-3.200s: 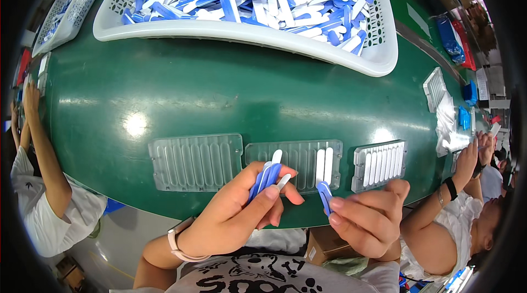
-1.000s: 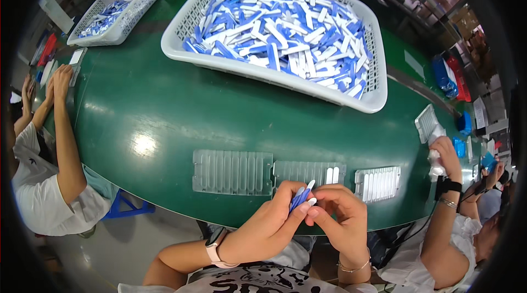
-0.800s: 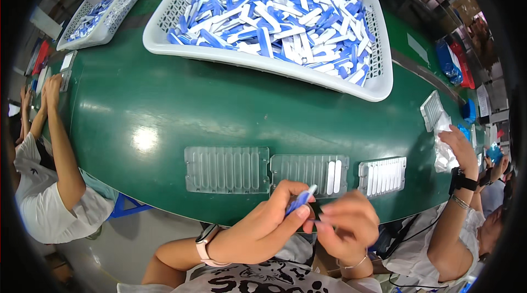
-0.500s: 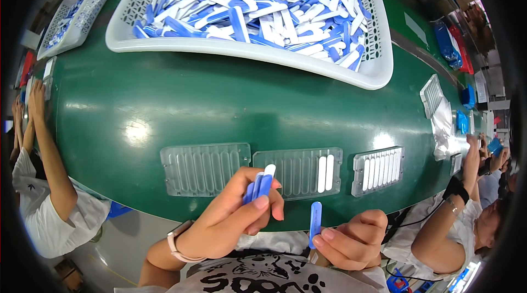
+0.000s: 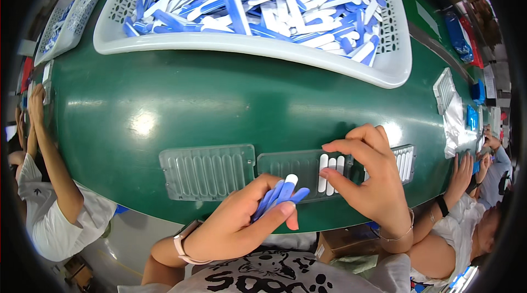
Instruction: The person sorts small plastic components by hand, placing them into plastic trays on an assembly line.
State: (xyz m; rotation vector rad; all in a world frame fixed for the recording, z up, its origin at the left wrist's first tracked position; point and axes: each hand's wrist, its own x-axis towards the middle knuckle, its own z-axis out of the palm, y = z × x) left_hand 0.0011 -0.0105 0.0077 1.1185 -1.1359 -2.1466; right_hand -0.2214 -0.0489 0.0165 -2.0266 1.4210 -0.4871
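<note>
My left hand point(image 5: 233, 213) is closed round a small fan of flat, round-ended blue-and-white sticks point(image 5: 278, 197), just in front of the middle clear tray point(image 5: 282, 164). Three white sticks point(image 5: 332, 183) lie side by side in slots at that tray's right end. Over them is my right hand point(image 5: 373, 175), thumb and forefinger apart; the thumb tip overlaps the leftmost white stick, and I see nothing gripped. Left of it, another clear slotted tray point(image 5: 207, 175) holds no sticks. A third tray point(image 5: 413, 161), with white sticks in its slots, is partly hidden behind my right hand.
A big white basket point(image 5: 241, 51) heaped with blue-and-white sticks point(image 5: 263, 2) stands across the green table point(image 5: 208, 106). Another basket point(image 5: 82, 29) is at far left. People's arms point(image 5: 52, 150) work at both sides. A slotted tray point(image 5: 444, 90) and plastic film point(image 5: 454, 123) lie at right.
My right hand has moved up from the table's near edge to the middle tray; the stick it held is no longer in it. That tray now shows three white sticks instead of two.
</note>
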